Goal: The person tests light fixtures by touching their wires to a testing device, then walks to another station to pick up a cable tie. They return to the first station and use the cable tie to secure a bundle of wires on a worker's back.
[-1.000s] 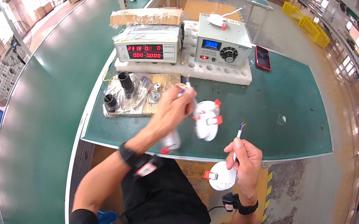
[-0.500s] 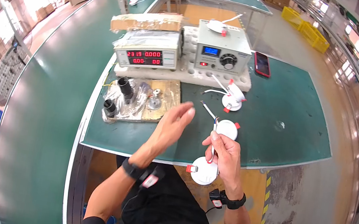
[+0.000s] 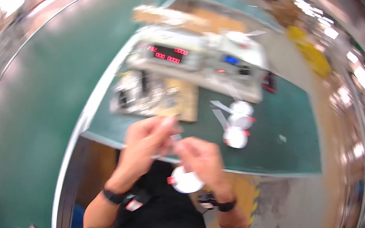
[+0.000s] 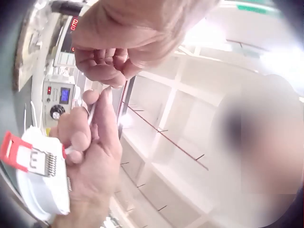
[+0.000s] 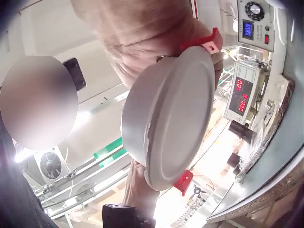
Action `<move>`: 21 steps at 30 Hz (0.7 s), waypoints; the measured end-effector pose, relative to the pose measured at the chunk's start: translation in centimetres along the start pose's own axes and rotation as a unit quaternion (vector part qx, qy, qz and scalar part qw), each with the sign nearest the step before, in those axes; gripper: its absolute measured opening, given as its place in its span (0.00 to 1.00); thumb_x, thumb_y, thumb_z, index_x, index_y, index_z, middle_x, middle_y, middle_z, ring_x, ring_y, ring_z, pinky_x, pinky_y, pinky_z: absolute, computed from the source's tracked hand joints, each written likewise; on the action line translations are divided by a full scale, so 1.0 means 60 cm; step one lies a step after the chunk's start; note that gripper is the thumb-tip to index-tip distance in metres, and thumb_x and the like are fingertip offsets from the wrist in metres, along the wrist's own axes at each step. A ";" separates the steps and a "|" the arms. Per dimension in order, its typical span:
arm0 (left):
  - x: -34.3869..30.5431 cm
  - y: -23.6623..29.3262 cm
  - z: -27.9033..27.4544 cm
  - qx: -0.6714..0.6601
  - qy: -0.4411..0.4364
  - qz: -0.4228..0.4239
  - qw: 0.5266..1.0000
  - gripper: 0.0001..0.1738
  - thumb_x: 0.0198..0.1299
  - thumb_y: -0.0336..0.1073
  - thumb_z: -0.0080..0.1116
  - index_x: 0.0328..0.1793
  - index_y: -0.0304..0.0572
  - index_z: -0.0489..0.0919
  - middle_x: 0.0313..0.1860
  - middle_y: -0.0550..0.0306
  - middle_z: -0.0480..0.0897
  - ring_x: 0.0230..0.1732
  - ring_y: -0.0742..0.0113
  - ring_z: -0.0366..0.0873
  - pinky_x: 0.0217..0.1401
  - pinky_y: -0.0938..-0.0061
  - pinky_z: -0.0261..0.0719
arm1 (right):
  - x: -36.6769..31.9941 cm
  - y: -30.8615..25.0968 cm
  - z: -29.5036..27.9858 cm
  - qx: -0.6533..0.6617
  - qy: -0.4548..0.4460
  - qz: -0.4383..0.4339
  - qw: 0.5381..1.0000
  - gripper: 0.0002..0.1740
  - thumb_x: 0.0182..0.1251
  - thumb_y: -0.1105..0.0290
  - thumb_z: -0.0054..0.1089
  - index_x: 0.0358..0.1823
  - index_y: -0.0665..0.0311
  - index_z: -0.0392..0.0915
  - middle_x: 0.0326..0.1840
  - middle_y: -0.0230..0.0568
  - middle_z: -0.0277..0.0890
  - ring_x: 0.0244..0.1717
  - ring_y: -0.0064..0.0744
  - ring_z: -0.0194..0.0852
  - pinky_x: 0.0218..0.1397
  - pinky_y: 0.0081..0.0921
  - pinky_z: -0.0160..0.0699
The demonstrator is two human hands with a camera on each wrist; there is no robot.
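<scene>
While both hands meet just off near table [image 3: 279,159] edge, right hand [image 3: 199,156] fingers clench white wire [image 4: 91,114] — downlight [image 3: 185,180] with red clips hangs beneath, against palm, clear of table. Left hand [image 3: 145,140] fingers curl on wire tip, seemingly pinching it. Best to keep downlight steady, grip close to wire end, avoid tugging — head view blurred, tip hard to see

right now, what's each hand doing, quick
left hand: fingers curled, seemingly pinching the tip of the white wire.
right hand: pinching the same wire lower down; the round white lamp rests against it.
</scene>
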State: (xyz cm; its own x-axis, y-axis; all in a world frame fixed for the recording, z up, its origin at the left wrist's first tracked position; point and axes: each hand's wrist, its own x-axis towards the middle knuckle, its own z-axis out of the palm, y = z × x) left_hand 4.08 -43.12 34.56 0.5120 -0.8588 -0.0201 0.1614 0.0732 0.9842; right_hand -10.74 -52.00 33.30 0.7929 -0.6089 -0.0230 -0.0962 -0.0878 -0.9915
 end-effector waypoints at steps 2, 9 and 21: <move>-0.001 -0.016 -0.009 -0.129 -0.048 -0.030 0.990 0.21 0.75 0.49 0.56 0.43 0.35 0.83 0.19 0.63 0.78 0.16 0.79 0.69 0.17 0.82 0.62 | -0.004 0.009 -0.008 0.002 -0.025 -0.009 1.000 0.18 0.80 0.57 0.55 0.39 0.66 0.82 0.22 0.27 0.76 0.21 0.14 0.70 0.23 0.22 0.69; -0.023 -0.047 0.018 -0.260 -0.008 -0.063 0.964 0.15 0.76 0.45 0.55 0.43 0.41 0.79 0.23 0.66 0.76 0.18 0.80 0.67 0.17 0.84 0.55 | -0.026 -0.014 0.017 0.105 -0.020 -0.074 0.991 0.20 0.82 0.57 0.51 0.36 0.64 0.79 0.22 0.26 0.73 0.18 0.14 0.62 0.21 0.21 0.63; -0.061 -0.101 0.035 -0.252 -0.252 -0.175 0.918 0.34 0.76 0.39 0.54 0.82 0.35 0.56 0.67 0.45 0.76 0.64 0.56 0.79 0.64 0.60 0.84 | 0.038 0.016 -0.034 0.128 0.079 0.006 0.989 0.22 0.83 0.55 0.50 0.36 0.65 0.79 0.17 0.31 0.73 0.14 0.11 0.61 0.17 0.12 0.56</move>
State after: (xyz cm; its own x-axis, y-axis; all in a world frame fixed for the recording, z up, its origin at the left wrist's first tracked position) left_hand -0.56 -41.48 29.02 -0.0798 -0.9907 -0.1099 0.6764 -0.1348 0.7241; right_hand -10.27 -55.06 32.54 0.6873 -0.7255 -0.0343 0.0673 0.1107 -0.9916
